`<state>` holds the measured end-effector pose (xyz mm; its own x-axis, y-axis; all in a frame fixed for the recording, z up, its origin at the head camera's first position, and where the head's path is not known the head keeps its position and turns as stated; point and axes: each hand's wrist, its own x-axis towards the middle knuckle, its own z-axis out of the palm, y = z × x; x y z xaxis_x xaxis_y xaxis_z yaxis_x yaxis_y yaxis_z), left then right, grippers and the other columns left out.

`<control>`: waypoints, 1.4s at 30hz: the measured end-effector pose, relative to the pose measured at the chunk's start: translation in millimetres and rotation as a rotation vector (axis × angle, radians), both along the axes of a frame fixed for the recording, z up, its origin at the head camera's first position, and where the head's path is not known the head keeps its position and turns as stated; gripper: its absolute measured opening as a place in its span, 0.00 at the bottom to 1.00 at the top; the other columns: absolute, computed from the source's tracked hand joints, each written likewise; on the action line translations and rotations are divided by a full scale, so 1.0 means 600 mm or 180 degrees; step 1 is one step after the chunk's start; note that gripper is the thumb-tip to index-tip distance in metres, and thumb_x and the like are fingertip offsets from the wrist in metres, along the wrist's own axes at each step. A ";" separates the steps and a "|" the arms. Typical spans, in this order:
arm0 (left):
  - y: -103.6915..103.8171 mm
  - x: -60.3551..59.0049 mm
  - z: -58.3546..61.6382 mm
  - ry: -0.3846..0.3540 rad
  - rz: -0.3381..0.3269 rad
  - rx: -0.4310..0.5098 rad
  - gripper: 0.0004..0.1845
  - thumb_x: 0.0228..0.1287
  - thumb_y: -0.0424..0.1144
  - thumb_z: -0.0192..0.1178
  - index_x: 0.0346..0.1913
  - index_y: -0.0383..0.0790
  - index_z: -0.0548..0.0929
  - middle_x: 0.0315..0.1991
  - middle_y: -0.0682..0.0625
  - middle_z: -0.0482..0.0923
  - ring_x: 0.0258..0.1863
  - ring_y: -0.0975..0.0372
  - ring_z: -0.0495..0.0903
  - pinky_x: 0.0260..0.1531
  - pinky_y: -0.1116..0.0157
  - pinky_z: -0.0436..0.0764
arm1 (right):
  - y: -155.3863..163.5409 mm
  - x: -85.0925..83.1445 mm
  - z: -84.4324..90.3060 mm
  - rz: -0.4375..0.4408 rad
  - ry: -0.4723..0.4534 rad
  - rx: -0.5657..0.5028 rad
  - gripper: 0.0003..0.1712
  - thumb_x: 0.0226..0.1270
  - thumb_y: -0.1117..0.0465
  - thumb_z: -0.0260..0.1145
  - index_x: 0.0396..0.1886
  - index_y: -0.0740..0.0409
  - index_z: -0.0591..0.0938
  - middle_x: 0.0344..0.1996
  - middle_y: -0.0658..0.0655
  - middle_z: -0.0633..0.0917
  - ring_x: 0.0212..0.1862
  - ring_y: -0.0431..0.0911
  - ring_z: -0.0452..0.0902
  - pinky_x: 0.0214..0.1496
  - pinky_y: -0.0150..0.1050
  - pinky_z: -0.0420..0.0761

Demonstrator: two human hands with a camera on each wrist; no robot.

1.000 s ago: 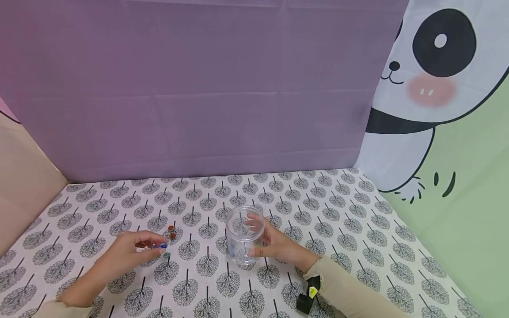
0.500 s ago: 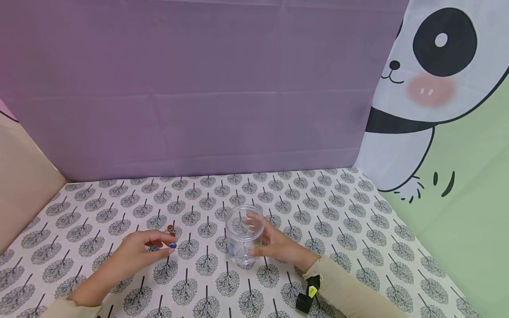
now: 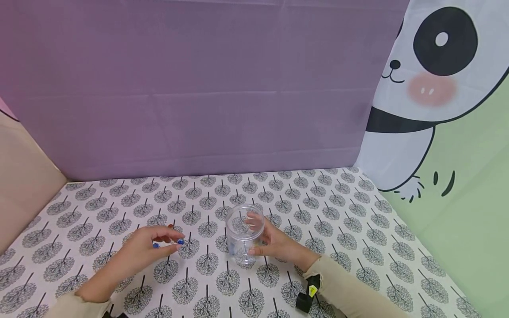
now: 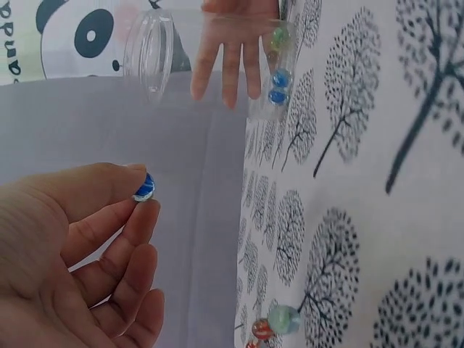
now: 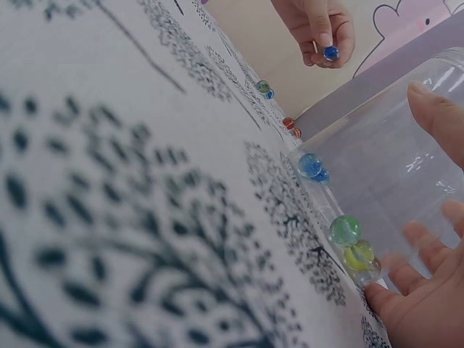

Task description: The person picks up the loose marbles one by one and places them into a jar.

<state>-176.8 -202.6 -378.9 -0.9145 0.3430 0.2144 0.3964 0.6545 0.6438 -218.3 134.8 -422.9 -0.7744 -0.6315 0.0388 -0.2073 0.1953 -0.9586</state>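
Observation:
My left hand (image 3: 149, 247) pinches a blue marble (image 4: 144, 187) between thumb and index fingertip, raised over the cloth to the left of a clear jar (image 3: 238, 240). My right hand (image 3: 280, 245) grips the jar from its right side, thumb in front and fingers behind. The jar stands upright with its mouth uncovered. At its bottom lie blue marbles (image 5: 310, 166), a green marble (image 5: 346, 230) and a yellow marble (image 5: 358, 255). Below the left hand, a pale green marble (image 4: 284, 319) and red marbles (image 4: 262, 329) lie on the cloth; another blue marble (image 3: 156, 245) shows under that hand.
A white cloth (image 3: 338, 260) printed with grey trees covers the table. A purple curtain (image 3: 218, 88) hangs behind it, and a panel with a panda print (image 3: 417, 97) is at the right. A black wrist device (image 3: 305, 302) sits by the right sleeve.
My left hand has moved right and slightly up with the pinched blue marble, toward the jar, and now hides most of the red marbles. The right hand and jar have stayed in place.

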 end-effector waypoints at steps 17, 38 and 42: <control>0.032 0.000 0.031 0.0143 -0.0089 0.0072 0.09 0.55 0.40 0.68 0.41 0.49 0.86 0.39 0.60 0.83 0.37 0.61 0.77 0.39 0.61 0.78 | 0.000 -0.001 0.003 -0.0010 0.0037 -0.0026 0.54 0.54 0.59 0.72 0.74 0.48 0.48 0.71 0.57 0.60 0.70 0.55 0.56 0.69 0.46 0.60; 0.071 -0.001 0.069 0.0222 -0.0190 0.0162 0.10 0.57 0.40 0.67 0.42 0.50 0.85 0.42 0.60 0.82 0.40 0.63 0.77 0.42 0.64 0.77 | 0.000 0.003 0.004 -0.0020 -0.0043 -0.0061 0.54 0.53 0.59 0.72 0.74 0.43 0.50 0.71 0.56 0.59 0.70 0.54 0.56 0.69 0.47 0.59; 0.081 -0.003 0.074 0.0180 -0.0178 0.0241 0.09 0.57 0.39 0.67 0.42 0.50 0.86 0.41 0.59 0.82 0.40 0.60 0.77 0.41 0.61 0.77 | 0.000 0.002 0.003 0.0006 -0.0053 -0.0072 0.53 0.54 0.58 0.72 0.73 0.42 0.50 0.71 0.56 0.59 0.70 0.54 0.56 0.70 0.47 0.58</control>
<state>-178.3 -153.8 -334.4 -0.8801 0.3740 0.2924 0.4681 0.5807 0.6661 -217.2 134.7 -421.0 -0.7738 -0.6321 0.0404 -0.1917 0.1730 -0.9661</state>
